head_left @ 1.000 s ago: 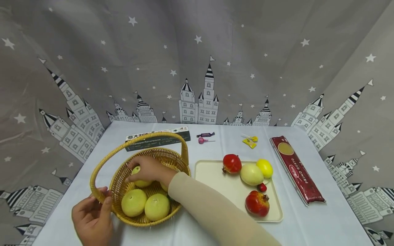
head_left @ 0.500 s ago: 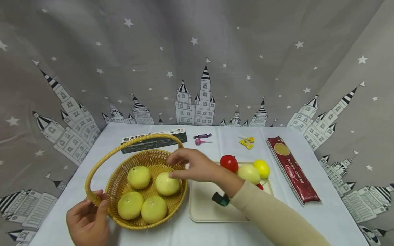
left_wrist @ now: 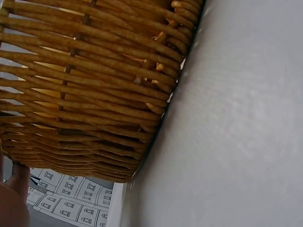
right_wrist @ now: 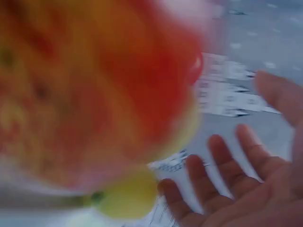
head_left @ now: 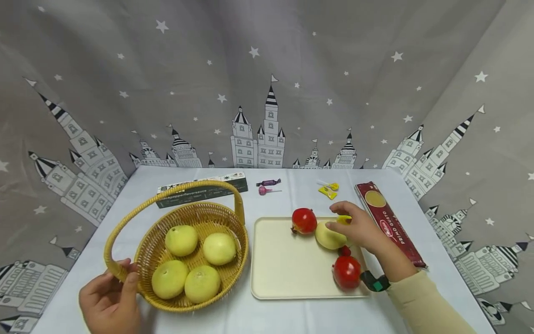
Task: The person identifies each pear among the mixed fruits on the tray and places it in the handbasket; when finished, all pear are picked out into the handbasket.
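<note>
In the head view my left hand (head_left: 110, 297) grips the base of the handle of a yellow wicker basket (head_left: 142, 250). Several round yellow-green fruits (head_left: 170, 279) lie inside it. My right hand (head_left: 360, 227) is over the right side of a cream tray (head_left: 288, 287), fingers spread and holding nothing. Below its fingertips sits a pale yellow fruit (head_left: 327, 235), with a lemon (head_left: 344, 220) partly hidden behind the hand. Two pomegranates (head_left: 304, 220) and a small red fruit (head_left: 344, 251) share the tray. The right wrist view has a blurred pomegranate (right_wrist: 94, 94) up close, beside the spread fingers (right_wrist: 227, 161).
A dark sauce box (head_left: 200, 191) lies behind the basket. Next to it are a purple wrapped candy (head_left: 268, 183) and a pink lollipop (head_left: 263, 190). Yellow sweets (head_left: 327, 192) lie behind the tray, and a red pasta packet (head_left: 392, 222) flanks it on the right.
My right hand has left the fruit in the basket and moved right, over the tray's fruit. The left hand keeps its grip on the basket handle. The head view has shifted slightly.
</note>
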Available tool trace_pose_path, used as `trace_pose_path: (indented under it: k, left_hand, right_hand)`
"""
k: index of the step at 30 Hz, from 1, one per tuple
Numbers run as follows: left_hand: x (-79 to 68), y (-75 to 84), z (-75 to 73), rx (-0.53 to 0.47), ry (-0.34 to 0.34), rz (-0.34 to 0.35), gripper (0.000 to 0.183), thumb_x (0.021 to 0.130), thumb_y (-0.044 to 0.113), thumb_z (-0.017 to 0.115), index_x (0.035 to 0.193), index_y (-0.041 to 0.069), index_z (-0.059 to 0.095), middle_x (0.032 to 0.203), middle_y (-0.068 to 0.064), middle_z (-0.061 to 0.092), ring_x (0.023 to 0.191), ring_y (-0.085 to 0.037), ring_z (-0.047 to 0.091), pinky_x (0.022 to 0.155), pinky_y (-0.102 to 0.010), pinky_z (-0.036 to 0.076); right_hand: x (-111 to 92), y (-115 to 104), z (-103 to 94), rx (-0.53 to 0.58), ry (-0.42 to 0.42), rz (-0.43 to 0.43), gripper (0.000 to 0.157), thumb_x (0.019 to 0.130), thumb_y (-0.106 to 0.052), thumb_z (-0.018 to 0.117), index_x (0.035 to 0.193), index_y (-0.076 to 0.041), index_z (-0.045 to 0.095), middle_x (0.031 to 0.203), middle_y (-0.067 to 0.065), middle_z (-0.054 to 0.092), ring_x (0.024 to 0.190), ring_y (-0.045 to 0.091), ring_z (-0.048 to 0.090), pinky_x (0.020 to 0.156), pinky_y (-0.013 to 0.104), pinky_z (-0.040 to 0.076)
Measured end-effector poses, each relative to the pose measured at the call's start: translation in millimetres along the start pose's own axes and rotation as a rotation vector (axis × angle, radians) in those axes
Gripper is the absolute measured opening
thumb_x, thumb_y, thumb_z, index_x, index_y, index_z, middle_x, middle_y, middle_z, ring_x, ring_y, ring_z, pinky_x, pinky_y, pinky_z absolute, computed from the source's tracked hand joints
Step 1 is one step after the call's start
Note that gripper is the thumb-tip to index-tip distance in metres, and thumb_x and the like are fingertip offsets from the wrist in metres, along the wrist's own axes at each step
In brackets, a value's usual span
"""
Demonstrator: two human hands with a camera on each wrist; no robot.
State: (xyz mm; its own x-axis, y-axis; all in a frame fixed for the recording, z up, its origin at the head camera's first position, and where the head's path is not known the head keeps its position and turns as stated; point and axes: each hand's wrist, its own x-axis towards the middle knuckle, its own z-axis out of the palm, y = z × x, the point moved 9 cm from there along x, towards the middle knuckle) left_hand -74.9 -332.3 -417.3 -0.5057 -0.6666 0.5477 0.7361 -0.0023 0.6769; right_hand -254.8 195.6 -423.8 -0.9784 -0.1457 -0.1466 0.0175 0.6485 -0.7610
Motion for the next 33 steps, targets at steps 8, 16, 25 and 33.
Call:
trace_pose_path:
  k: [8,16,25,33]
  left_hand:
    - [-1.4,0.3,-0.2,0.183,-0.005,-0.032,0.038,0.085,-0.019,0.058,0.12,-0.012,0.045,0.115,-0.034,0.054,0.101,-0.028,0.064,0.09,-0.028,0.055]
    - [-2.1,-0.1,-2.1,0.218,-0.004,-0.038,0.038,0.085,-0.017,0.059,0.12,-0.01,0.046,0.115,-0.037,0.053,0.1,-0.028,0.064,0.09,-0.029,0.055]
    - [0.0,0.0,-2.9,0.121,-0.01,-0.023,0.038,0.084,-0.021,0.057,0.119,-0.014,0.043,0.113,-0.035,0.055,0.099,-0.028,0.064,0.089,-0.029,0.055]
    - [1.0,1.1,-1.3,0.032,-0.02,-0.015,0.042,0.081,-0.026,0.056,0.119,-0.018,0.04,0.112,-0.031,0.059,0.099,-0.03,0.064,0.089,-0.028,0.055]
  right_hand:
    - [-6,10,12.9,-0.131,-0.036,-0.026,0.059,0.079,-0.04,0.079,0.127,-0.014,0.056,0.124,0.008,0.057,0.115,0.03,0.051,0.103,0.054,0.044]
    - [-11,3,27.3,-0.233,0.027,-0.119,0.056,0.079,-0.043,0.078,0.125,-0.019,0.058,0.125,0.002,0.056,0.108,0.024,0.053,0.097,0.047,0.05]
    - [-10,5,56.1,-0.193,-0.044,-0.088,0.066,0.079,-0.047,0.076,0.135,-0.025,0.05,0.132,-0.001,0.052,0.101,0.022,0.054,0.086,0.045,0.054]
    - [-10,-10,45.2,-0.172,0.035,-0.156,0.066,0.076,-0.048,0.078,0.133,-0.025,0.053,0.13,-0.001,0.054,0.103,0.022,0.054,0.081,0.041,0.056]
